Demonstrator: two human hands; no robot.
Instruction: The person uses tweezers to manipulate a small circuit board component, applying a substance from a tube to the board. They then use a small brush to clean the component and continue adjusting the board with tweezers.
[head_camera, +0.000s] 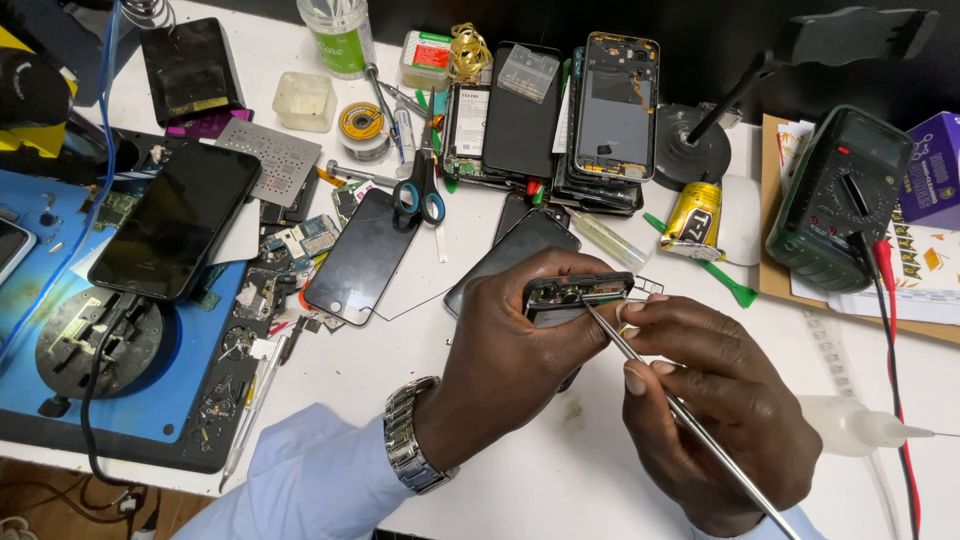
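Observation:
My left hand (510, 345) grips a small dark phone body (570, 296), tilted on edge so its open end with exposed parts faces up. My right hand (715, 400) holds long metal tweezers (680, 405), and their tips touch the phone's top edge near a small metal tray. A steel watch (405, 450) sits on my left wrist above a light blue sleeve. Both hands hover over the white table (560, 480) at centre.
Several phones and screens lie behind: a stack (612, 110), a black one on the blue mat (170, 220), another (362, 255). Scissors (420, 195), a green multimeter (835, 200) with red lead, a yellow glue tube (693, 215), a squeeze bottle (860, 425).

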